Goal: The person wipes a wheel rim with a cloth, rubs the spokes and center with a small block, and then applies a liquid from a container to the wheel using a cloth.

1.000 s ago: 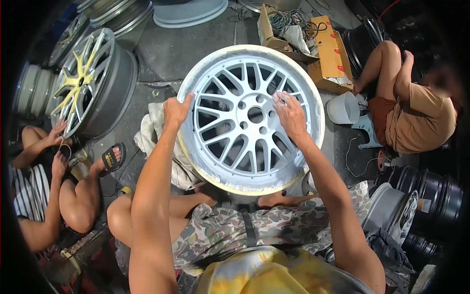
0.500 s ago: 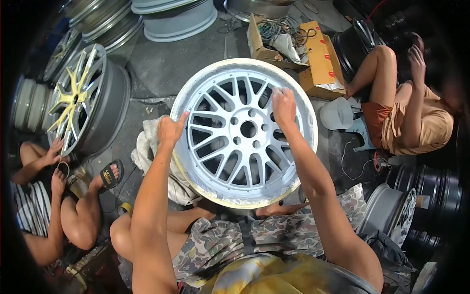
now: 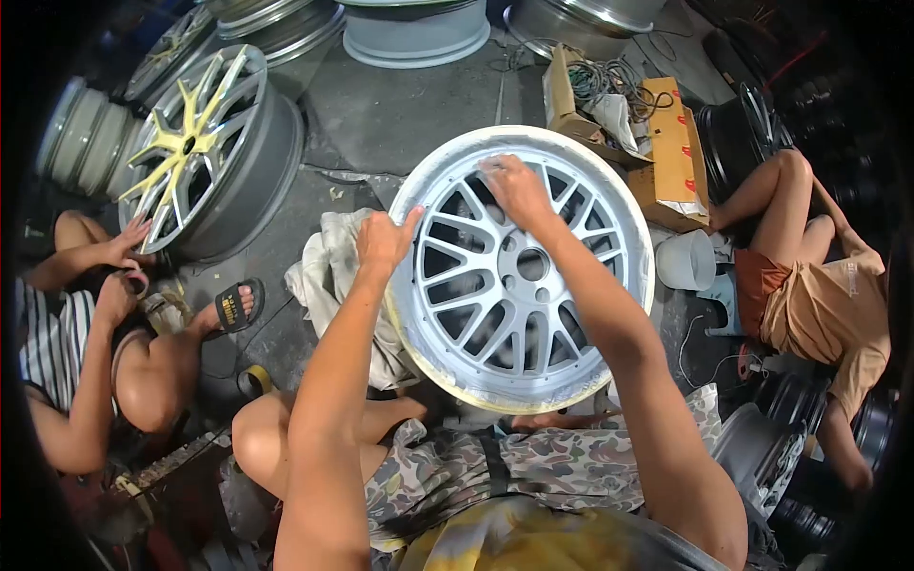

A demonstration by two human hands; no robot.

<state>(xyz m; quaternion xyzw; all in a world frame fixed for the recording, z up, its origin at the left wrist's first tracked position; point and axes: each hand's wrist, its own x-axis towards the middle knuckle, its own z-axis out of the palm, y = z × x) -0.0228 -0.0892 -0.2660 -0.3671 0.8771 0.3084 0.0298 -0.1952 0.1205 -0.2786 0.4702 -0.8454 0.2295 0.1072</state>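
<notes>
the silver multi-spoke wheel [image 3: 522, 271] stands tilted on the floor, propped against the person's knees, face up toward the camera, w/ a pale masked band round its outer lip. left hand [image 3: 386, 240] sits on the near-left edge of the wheel, fingers [image 3: 411, 221] curled loosely together w/ the thumb pointing up onto the rim, steadying it. right hand [image 3: 514, 187] is on the spokes at the top of the wheel face, just above the hub, fingers pressed together and flat; whether there's a pad or paper under them i can't tell. judging by that, the step is rubbing down the spoke faces: prob best to keep the left hand braced so the wheel doesn't roll, press evenly w/ flat fingertips, follow each spoke along its length, and stay off the masked lip (it'd likely tear). a crumpled cloth [image 3: 328, 271] lies just left of the wheel, a cardboard box [image 3: 671, 157] w/ cables to its upper right, a white cup-like tub [image 3: 687, 259] to its right. a yellow-spoked wheel [image 3: 195, 143] stands well to the left, where another person's hand [image 3: 129, 238] touches it; a 2nd co-worker sits right of the silver wheel.
</notes>
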